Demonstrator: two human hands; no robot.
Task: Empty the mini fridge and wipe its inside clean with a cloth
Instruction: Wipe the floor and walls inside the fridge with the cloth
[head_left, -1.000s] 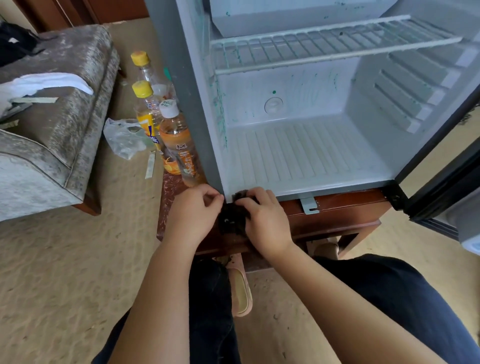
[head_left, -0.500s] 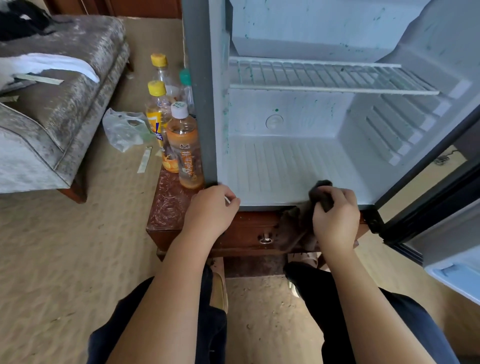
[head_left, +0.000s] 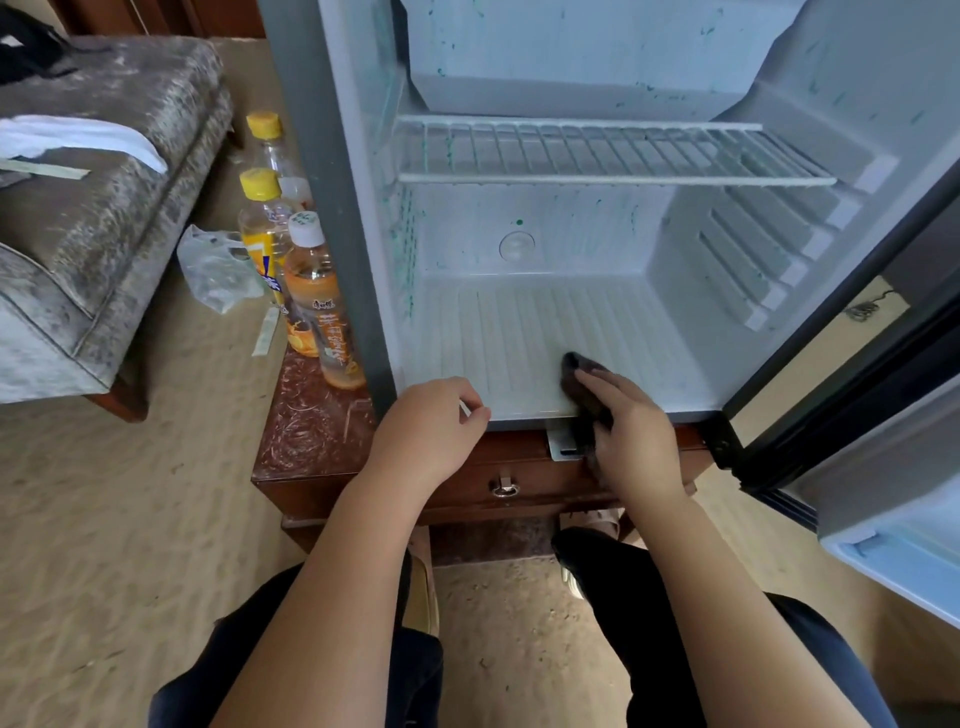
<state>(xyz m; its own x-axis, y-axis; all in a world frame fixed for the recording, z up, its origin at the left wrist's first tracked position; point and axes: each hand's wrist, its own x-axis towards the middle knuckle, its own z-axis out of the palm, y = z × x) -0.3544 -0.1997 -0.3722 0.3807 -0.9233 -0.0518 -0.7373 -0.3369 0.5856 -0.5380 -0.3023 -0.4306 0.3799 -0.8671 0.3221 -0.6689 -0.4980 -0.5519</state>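
Fridge emptied, wiping under way at the floor's front edge.

The mini fridge (head_left: 545, 322), filling the upper right of the frame, holds nothing on its wire shelf (head_left: 597, 150) or ribbed floor. The bottles (head_left: 317, 312) stand outside at centre left, so the emptying looks done. The right hand (head_left: 636, 441) grips the dark cloth (head_left: 577, 368) and presses it onto the floor near the front lip, at centre right. The left hand (head_left: 428, 434) rests at that lip with its fingers curled; whether they pinch anything cannot be told. Green specks dot the side and back walls (most of the wiping is probably ahead). The orange bottle's label carries Chinese characters, too small to read with confidence.
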